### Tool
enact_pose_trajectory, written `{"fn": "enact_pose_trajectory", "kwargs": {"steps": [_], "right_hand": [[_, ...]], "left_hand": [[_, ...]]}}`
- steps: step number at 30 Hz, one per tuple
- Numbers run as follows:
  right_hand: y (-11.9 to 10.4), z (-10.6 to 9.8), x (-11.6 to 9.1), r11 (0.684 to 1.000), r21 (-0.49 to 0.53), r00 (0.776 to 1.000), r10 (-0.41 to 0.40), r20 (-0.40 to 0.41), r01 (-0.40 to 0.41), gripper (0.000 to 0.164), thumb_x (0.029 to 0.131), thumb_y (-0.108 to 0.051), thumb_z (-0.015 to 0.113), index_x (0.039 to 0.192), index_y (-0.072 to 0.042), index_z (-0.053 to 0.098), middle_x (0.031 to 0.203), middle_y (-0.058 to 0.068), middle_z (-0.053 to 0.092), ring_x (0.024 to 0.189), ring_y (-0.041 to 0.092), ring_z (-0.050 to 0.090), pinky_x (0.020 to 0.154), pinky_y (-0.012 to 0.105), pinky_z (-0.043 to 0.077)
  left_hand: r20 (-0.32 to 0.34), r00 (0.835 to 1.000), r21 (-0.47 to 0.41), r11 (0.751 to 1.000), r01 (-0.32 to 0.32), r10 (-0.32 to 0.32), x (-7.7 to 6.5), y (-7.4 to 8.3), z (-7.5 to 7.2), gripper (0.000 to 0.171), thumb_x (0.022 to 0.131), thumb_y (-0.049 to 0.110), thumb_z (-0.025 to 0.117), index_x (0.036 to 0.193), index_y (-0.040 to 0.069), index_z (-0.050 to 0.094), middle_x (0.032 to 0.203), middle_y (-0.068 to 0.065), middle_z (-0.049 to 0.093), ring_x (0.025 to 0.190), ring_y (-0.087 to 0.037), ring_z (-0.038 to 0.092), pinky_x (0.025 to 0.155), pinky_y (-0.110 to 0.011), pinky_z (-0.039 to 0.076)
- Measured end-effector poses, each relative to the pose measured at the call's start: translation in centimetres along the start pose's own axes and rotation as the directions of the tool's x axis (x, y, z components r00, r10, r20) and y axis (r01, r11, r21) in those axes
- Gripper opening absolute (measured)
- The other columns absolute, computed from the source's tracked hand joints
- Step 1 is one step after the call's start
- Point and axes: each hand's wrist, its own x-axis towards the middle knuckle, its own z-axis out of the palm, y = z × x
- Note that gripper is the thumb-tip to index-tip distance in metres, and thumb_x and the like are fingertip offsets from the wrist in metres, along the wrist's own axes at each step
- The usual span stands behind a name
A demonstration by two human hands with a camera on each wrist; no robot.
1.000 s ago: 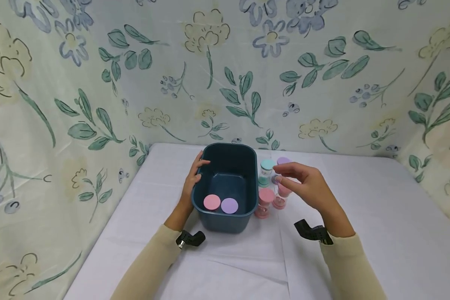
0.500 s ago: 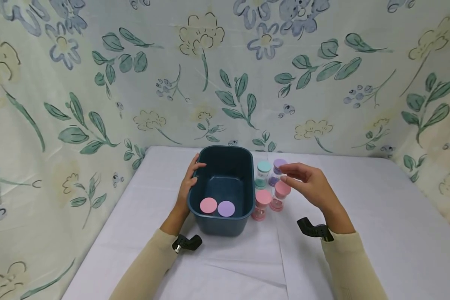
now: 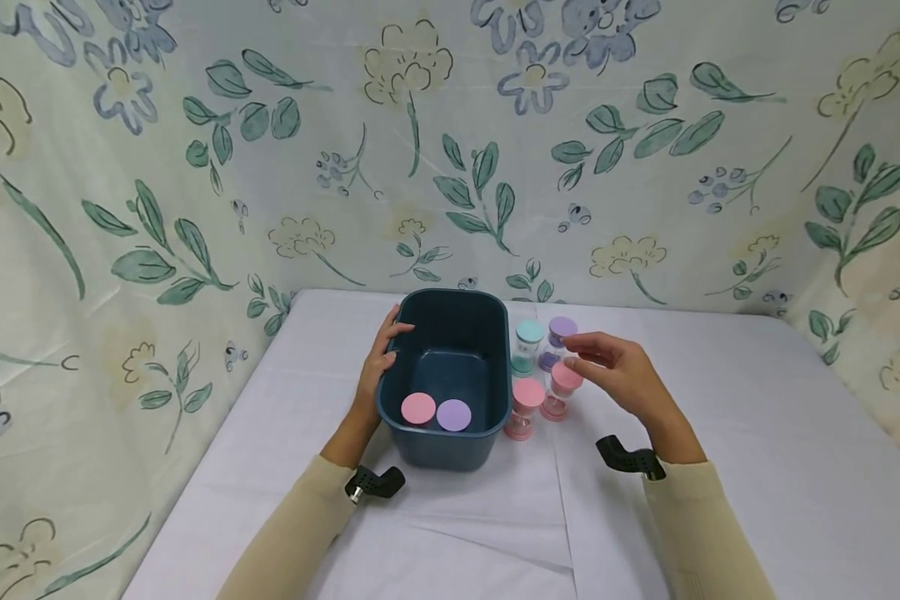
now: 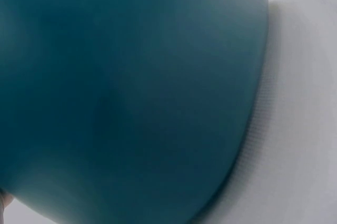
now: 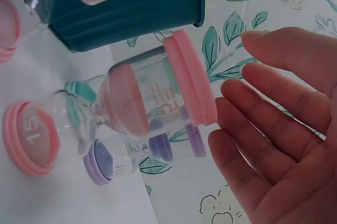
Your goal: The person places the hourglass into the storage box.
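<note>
While the right hand (image 3: 607,368) hangs just right of it, the near-right pink-capped clear hourglass timer (image 5: 126,100) stands upright on the table, right of the bin, unheld. Right fingers: lightly bent, side by side, thumb well apart, pinching nothing. Tips are right by the cap; can't tell if any touch. That gap probably suits the cap's width, and the cap looks an easier hold than the narrow glass waist.

Around it: second pink-capped timer (image 3: 527,398) to the left, purple-capped one (image 3: 562,329) far side, turquoise-capped one (image 3: 528,333) far left. All upright on wide flat ends, so likely steady. Bunched by the bin, presumably for short reach.

Left of them, dark blue-green plastic bin (image 3: 442,448). Left hand (image 3: 375,367) grips its left rim, at least one fingertip over the edge, rest partly hidden; likely steadying it. Pink disc (image 3: 418,408) and purple disc (image 3: 453,415) side by side at the bin's near end, probably timer caps; bodies not visible.

Under everything, white cloth-covered table (image 3: 450,550); floral curtain (image 3: 412,225) behind.
</note>
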Motion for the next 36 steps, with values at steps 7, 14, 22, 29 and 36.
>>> {"fn": "enact_pose_trajectory", "kwargs": {"steps": [7,14,22,29,36], "right_hand": [[0.6,0.0,0.0,1.000,0.005,0.999,0.005,0.032,-0.005,0.046,0.089,-0.033,0.068,0.125,-0.006,0.061,0.127,0.012,0.061,0.120,0.033,0.055,0.097,0.046,0.045],[1.2,0.0,0.2,0.999,0.044,0.996,-0.024,0.085,0.020,0.047,0.088,-0.031,0.069,0.128,-0.008,0.059,0.129,0.013,0.059,0.123,0.032,0.053,0.099,0.049,0.043],[1.3,-0.1,0.2,0.996,0.079,0.989,-0.040,0.140,0.029,0.049,0.088,-0.026,0.070,0.132,-0.007,0.057,0.133,0.013,0.057,0.123,0.032,0.053,0.097,0.047,0.044],[1.5,-0.1,0.2,0.996,0.087,0.983,-0.034,0.181,0.018,0.050,0.087,-0.025,0.071,0.132,-0.010,0.056,0.132,0.008,0.057,0.122,0.029,0.054,0.096,0.043,0.046],[1.9,-0.2,0.2,0.997,0.082,0.974,-0.007,0.226,-0.012,0.052,0.085,-0.028,0.073,0.132,-0.013,0.057,0.132,0.011,0.057,0.120,0.028,0.053,0.095,0.036,0.049]], "left_hand": [[0.001,1.000,0.000,1.000,0.004,-0.004,0.1,0.1,0.0,0.049,0.090,0.016,0.032,0.132,-0.007,0.043,0.161,-0.012,0.011,0.147,-0.028,0.007,0.112,-0.061,0.010],[-0.009,1.000,0.003,1.000,0.017,-0.017,0.1,0.0,0.0,0.049,0.090,0.018,0.032,0.132,-0.006,0.044,0.161,-0.010,0.012,0.147,-0.027,0.007,0.113,-0.061,0.009],[-0.016,1.000,0.001,1.000,0.020,-0.020,0.1,-0.1,0.0,0.049,0.090,0.017,0.031,0.131,-0.007,0.043,0.161,-0.009,0.013,0.147,-0.027,0.008,0.113,-0.060,0.009],[-0.011,1.000,-0.014,1.000,0.017,-0.018,0.3,-0.1,0.0,0.049,0.090,0.016,0.031,0.131,-0.008,0.042,0.161,-0.012,0.012,0.147,-0.027,0.008,0.112,-0.061,0.008],[-0.011,1.000,0.000,1.000,0.019,-0.019,0.4,0.1,0.2,0.050,0.089,0.017,0.031,0.131,-0.006,0.043,0.161,-0.013,0.011,0.147,-0.027,0.008,0.112,-0.061,0.010]]}}
